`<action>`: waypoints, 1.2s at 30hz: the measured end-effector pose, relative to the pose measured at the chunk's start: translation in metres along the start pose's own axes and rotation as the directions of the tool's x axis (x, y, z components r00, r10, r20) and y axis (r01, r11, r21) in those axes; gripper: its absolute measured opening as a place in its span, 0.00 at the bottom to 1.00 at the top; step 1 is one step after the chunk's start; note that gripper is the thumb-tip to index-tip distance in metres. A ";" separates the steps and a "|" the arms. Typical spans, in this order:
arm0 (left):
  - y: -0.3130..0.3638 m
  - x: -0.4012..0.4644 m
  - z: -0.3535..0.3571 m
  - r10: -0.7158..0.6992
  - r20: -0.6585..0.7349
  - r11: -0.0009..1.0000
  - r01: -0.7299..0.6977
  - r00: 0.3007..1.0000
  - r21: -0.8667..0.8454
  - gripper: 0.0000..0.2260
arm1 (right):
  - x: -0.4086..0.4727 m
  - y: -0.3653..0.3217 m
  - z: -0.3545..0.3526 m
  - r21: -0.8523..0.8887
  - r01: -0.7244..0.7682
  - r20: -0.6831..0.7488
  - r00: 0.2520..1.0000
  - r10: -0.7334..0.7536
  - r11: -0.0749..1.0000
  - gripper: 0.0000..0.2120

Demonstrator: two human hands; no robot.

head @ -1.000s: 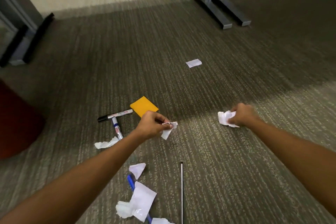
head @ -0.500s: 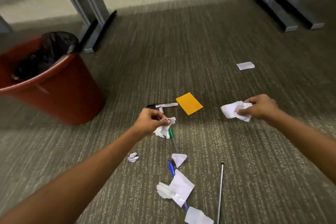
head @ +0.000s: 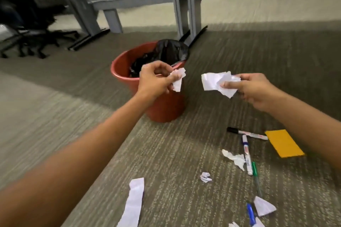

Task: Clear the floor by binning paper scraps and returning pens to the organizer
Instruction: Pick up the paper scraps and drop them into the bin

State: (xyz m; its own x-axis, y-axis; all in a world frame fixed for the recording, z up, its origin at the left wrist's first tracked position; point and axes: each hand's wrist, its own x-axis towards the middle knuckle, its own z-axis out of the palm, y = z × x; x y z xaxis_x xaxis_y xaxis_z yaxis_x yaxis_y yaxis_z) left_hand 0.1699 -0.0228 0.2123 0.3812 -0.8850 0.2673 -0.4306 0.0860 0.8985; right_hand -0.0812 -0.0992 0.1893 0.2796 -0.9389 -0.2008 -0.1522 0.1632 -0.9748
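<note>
My left hand [head: 155, 79] pinches a small white paper scrap [head: 178, 79] just in front of the red bin's rim. My right hand [head: 252, 88] grips a larger crumpled paper scrap [head: 215, 83], right of the bin and apart from it. The red bin [head: 166, 105] with a black liner [head: 166, 51] stands on the carpet. On the floor at the right lie a black-capped marker [head: 247, 133], a white marker [head: 246, 155], a green pen [head: 256, 177] and a blue pen [head: 250, 214]. More scraps lie there: a long strip [head: 133, 204], a small ball [head: 205, 177], a crumpled piece [head: 234, 158] and a triangular piece [head: 263, 208].
An orange sticky-note pad [head: 283, 143] lies on the carpet at the right. Grey desk legs [head: 186, 5] stand behind the bin. A black office chair [head: 33, 29] sits at the far left. No organizer is in view.
My view swung left and the bin came to the centre. Both hands rose from floor level and moved toward the bin, each still holding its paper scrap.
</note>
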 end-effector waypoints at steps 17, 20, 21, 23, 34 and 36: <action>-0.022 0.137 -0.040 -0.391 -0.233 0.916 0.400 0.890 -0.008 0.08 | 0.113 -0.115 0.161 0.130 -0.037 0.019 0.999 0.035 0.991 0.28; -0.026 0.132 -0.054 -0.208 -0.379 0.916 0.315 0.902 0.249 0.12 | 0.102 -0.099 0.131 -0.025 0.105 -0.096 0.990 -0.107 0.994 0.34; -0.027 0.126 -0.059 -0.130 -0.432 0.914 0.277 0.893 0.297 0.11 | 0.096 -0.089 0.117 -0.080 0.145 -0.140 0.978 -0.155 0.986 0.31; -0.027 0.108 -0.061 -0.007 -0.506 0.911 0.214 0.862 0.352 0.12 | 0.086 -0.066 0.094 -0.122 0.165 -0.178 0.966 -0.185 0.979 0.22; -0.011 -0.024 -0.042 0.307 -0.032 0.785 -0.234 0.951 0.573 0.10 | 0.022 0.016 0.075 -0.200 0.082 -0.091 0.991 -0.102 0.976 0.07; -0.024 -0.054 -0.044 0.236 -0.005 0.784 -0.188 0.972 0.592 0.10 | 0.004 0.027 0.082 -0.251 0.076 -0.032 0.996 -0.087 0.965 0.06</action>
State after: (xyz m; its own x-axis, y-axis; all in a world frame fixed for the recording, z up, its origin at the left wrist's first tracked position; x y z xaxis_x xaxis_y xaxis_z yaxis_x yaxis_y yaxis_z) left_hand 0.1957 0.0425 0.1916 0.2725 -0.8376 0.4735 -0.8932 -0.0372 0.4482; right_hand -0.0069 -0.0734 0.1543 0.2614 -0.9587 -0.1122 -0.3633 0.0099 -0.9316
